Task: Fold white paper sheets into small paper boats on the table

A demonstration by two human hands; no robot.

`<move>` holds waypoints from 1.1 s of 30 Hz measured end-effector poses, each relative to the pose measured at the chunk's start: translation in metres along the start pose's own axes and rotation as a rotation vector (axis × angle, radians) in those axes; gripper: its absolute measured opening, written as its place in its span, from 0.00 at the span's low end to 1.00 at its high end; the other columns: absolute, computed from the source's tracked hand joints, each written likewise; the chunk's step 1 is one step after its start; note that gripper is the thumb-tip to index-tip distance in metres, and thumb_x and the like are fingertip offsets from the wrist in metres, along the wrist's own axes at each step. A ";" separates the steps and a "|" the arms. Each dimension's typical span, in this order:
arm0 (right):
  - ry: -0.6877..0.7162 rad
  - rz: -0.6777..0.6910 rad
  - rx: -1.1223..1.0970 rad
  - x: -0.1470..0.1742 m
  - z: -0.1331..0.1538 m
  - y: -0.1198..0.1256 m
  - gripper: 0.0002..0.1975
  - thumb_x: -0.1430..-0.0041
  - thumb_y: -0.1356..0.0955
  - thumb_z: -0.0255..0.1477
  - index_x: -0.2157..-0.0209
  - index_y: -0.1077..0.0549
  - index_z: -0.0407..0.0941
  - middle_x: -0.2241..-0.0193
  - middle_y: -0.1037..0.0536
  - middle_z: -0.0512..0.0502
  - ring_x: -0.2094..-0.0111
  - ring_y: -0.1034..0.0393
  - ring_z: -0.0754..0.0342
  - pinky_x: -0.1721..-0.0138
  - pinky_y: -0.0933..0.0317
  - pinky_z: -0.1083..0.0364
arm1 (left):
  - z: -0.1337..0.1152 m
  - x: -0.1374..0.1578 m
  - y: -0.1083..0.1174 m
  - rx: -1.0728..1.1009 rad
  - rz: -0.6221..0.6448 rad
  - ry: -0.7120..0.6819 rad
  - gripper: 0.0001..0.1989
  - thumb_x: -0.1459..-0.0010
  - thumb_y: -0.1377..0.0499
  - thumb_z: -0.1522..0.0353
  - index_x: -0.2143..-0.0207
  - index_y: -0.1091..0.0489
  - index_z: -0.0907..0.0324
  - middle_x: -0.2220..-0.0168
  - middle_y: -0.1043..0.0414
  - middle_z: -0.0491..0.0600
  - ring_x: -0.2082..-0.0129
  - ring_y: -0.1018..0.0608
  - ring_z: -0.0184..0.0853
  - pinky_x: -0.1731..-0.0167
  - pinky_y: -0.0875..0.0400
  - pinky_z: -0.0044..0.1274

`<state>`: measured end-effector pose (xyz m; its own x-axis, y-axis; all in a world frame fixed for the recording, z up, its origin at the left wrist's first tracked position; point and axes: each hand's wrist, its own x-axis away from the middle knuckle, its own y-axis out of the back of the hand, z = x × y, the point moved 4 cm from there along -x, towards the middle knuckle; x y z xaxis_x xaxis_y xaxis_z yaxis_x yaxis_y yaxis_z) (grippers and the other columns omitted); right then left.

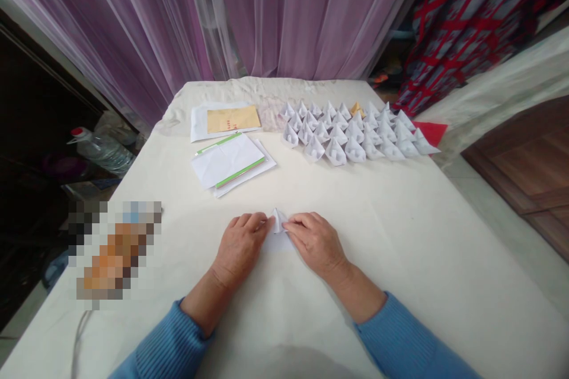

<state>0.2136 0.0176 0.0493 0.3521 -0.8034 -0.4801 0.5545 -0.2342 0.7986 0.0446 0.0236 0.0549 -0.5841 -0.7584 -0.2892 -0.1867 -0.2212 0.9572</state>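
Note:
A small sheet of white paper [279,241], its upper part folded to a peak, lies on the table between my hands. My left hand [241,241] pinches the folded part from the left, thumb and fingers pressed together. From the right, my right hand [317,243] grips the same paper with its fingertips. Parts of the sheet are hidden behind the fingers. Beyond my hands at the right stand several rows of folded white paper boats [336,151], with one yellow paper boat [357,109] in the back row.
Flat white papers with green strips [233,160] lie ahead to the left. Behind them a tan envelope [233,119] rests on white sheets. A blurred-out object with a cord [118,254] is at the left edge. A red sheet [432,132] sticks out by the boats.

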 end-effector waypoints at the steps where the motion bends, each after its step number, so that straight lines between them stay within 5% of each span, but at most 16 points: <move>1: 0.000 0.001 -0.007 0.000 -0.001 0.000 0.09 0.39 0.34 0.22 0.62 0.22 0.47 0.65 0.22 0.47 0.63 0.31 0.53 0.60 0.37 0.55 | 0.000 0.000 0.000 0.007 -0.018 -0.018 0.16 0.37 0.46 0.74 0.48 0.29 0.56 0.60 0.25 0.50 0.63 0.26 0.36 0.65 0.32 0.27; 8: -0.029 0.005 -0.065 0.002 -0.004 0.000 0.13 0.40 0.36 0.20 0.60 0.23 0.47 0.63 0.21 0.46 0.63 0.30 0.52 0.59 0.35 0.54 | -0.003 0.004 0.008 0.107 -0.191 -0.072 0.11 0.35 0.47 0.72 0.55 0.26 0.58 0.65 0.23 0.49 0.66 0.26 0.34 0.68 0.31 0.26; 14: 0.006 0.039 -0.026 0.001 0.002 0.004 0.11 0.41 0.34 0.21 0.60 0.22 0.46 0.63 0.22 0.45 0.62 0.31 0.52 0.58 0.35 0.54 | -0.005 0.005 0.003 0.158 -0.146 -0.060 0.11 0.35 0.47 0.72 0.57 0.25 0.60 0.65 0.23 0.50 0.67 0.25 0.35 0.67 0.28 0.26; 22: 0.033 0.007 0.061 0.001 0.004 0.003 0.09 0.37 0.34 0.25 0.60 0.22 0.49 0.61 0.22 0.47 0.62 0.33 0.54 0.59 0.37 0.56 | -0.005 0.004 -0.004 0.197 -0.129 -0.044 0.13 0.34 0.47 0.70 0.51 0.27 0.62 0.53 0.23 0.52 0.55 0.24 0.38 0.55 0.26 0.31; 33: 0.048 0.036 0.088 0.002 0.003 0.001 0.11 0.39 0.33 0.23 0.59 0.22 0.49 0.61 0.22 0.46 0.62 0.32 0.53 0.59 0.37 0.55 | -0.002 0.006 -0.006 0.199 -0.135 -0.022 0.13 0.34 0.48 0.70 0.54 0.25 0.59 0.54 0.22 0.53 0.56 0.22 0.37 0.57 0.25 0.31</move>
<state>0.2129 0.0139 0.0504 0.4076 -0.7858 -0.4653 0.4733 -0.2540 0.8435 0.0440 0.0188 0.0475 -0.5597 -0.7161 -0.4170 -0.4155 -0.1929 0.8889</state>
